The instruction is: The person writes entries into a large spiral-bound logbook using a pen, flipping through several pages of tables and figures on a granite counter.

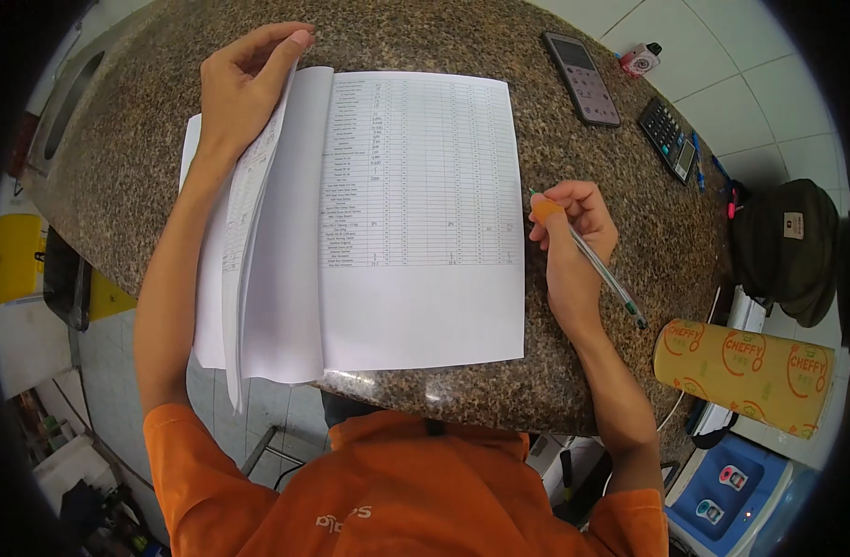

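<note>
A stack of white printed sheets [425, 311] lies on the speckled stone counter, its visible page ruled into a table with handwritten entries in some columns. Several pages [290, 232] stand lifted and folded over toward the left. My left hand [248, 88] is closed at their top edge and holds them back, with the thumb at the upper corner. In my right hand [573, 241] is a clear-barrelled pen [610, 278] with a green end, just right of the sheets. Something orange covers the area of that thumb's tip. The pen is apart from the paper.
Along the counter's far right edge [624, 167] lie a smartphone [583, 79], a small pink-and-white bottle [640, 59], a calculator [668, 139] and more pens [699, 160]. Farther right are a dark cap [791, 251], a yellow printed roll [742, 376] and a blue water dispenser [726, 487].
</note>
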`<action>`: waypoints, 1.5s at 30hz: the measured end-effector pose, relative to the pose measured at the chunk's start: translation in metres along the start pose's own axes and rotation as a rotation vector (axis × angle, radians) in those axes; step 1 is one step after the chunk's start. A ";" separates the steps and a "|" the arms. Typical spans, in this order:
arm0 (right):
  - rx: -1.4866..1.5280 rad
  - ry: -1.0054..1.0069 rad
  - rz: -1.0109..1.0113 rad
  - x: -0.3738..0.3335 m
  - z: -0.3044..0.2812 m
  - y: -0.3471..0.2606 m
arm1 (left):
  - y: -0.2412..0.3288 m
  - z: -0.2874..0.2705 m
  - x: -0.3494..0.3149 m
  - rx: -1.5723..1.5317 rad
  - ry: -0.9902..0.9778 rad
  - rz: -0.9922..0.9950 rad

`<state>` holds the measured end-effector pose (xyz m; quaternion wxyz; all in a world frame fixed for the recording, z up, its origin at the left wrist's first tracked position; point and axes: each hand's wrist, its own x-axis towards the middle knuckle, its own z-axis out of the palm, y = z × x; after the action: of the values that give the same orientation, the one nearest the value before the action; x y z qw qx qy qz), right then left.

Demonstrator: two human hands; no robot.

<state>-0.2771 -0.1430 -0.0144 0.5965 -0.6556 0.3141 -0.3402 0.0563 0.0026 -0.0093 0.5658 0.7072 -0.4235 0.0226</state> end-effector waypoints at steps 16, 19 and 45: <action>0.047 -0.248 -0.085 -0.015 0.016 -0.017 | 0.008 0.009 -0.006 0.138 0.158 -0.013; -0.058 -0.513 -0.052 -0.028 0.034 -0.028 | 0.012 0.022 -0.006 0.113 0.208 0.159; -0.031 -0.436 -0.052 0.009 0.111 -0.017 | -0.007 -0.006 0.012 -0.027 0.024 -0.141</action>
<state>-0.1809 -0.0859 -0.0032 0.6313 -0.7306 0.1655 -0.2008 0.0712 0.0004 -0.0063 0.5805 0.7271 -0.3662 -0.0147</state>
